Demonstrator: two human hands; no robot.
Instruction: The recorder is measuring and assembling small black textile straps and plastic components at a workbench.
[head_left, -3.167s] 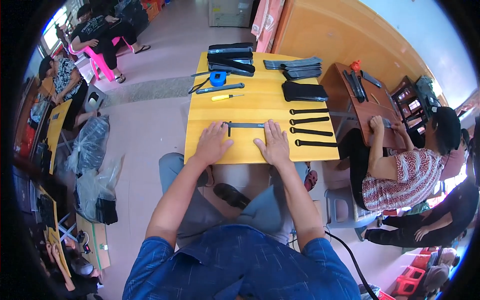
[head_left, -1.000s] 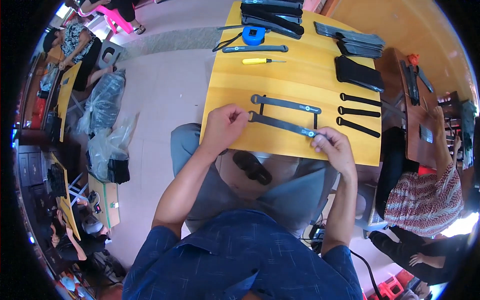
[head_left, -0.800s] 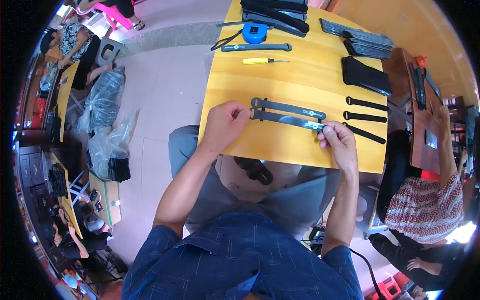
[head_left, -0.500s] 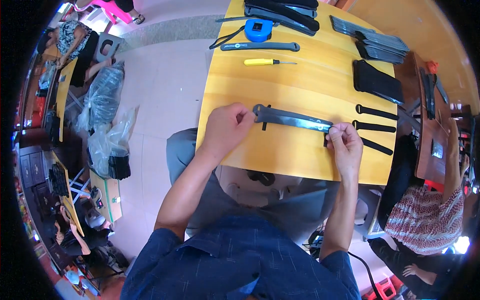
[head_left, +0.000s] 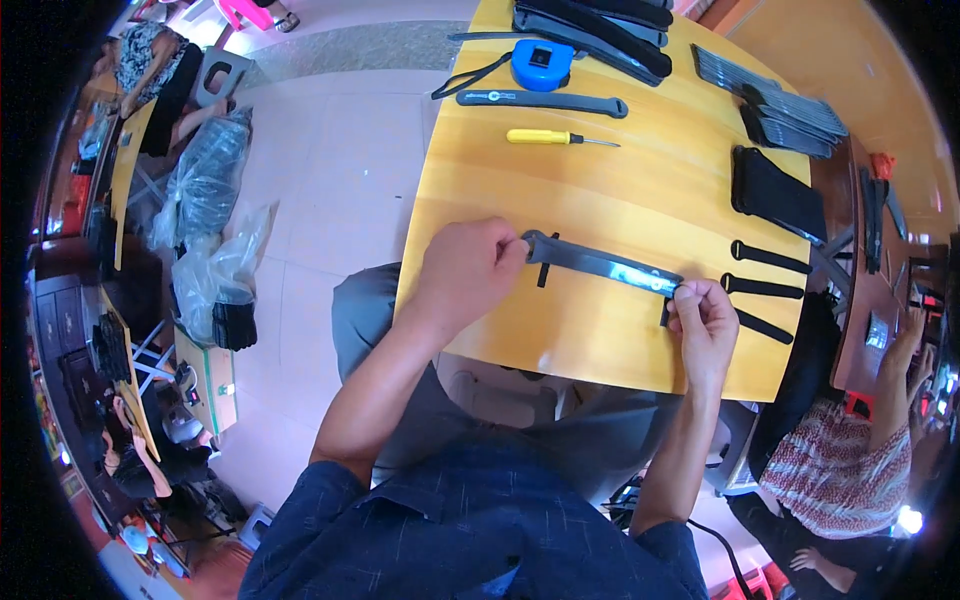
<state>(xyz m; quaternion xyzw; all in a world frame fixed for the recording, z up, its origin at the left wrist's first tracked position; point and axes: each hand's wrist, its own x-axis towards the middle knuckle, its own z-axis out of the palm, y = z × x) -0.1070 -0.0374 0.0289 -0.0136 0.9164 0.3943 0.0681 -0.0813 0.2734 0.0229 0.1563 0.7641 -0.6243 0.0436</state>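
Observation:
A dark grey hook-and-loop strap [head_left: 600, 263] is stretched between my two hands over the near part of the yellow table. My left hand [head_left: 468, 272] pinches its rounded, slotted left end. My right hand [head_left: 706, 325] grips the other end between thumb and fingers, beside a small shiny patch. A short black strip [head_left: 544, 268] crosses beneath the left end, and another dark bit shows under the right end. To the right of my right hand lie several thin black straps with looped ends, the middle one [head_left: 765, 288] among them.
Farther back are a yellow screwdriver [head_left: 540, 136], a blue tape measure [head_left: 543, 66], another grey strap [head_left: 540, 102] and a pile of straps [head_left: 600, 40]. Strap stacks [head_left: 780, 105] and a black bundle [head_left: 778, 195] line the right side. Co-workers sit at tables on both sides.
The head view has shifted, so the table and its things appear lower and farther right. Both hands keep hold of the strap, which stays stretched between them.

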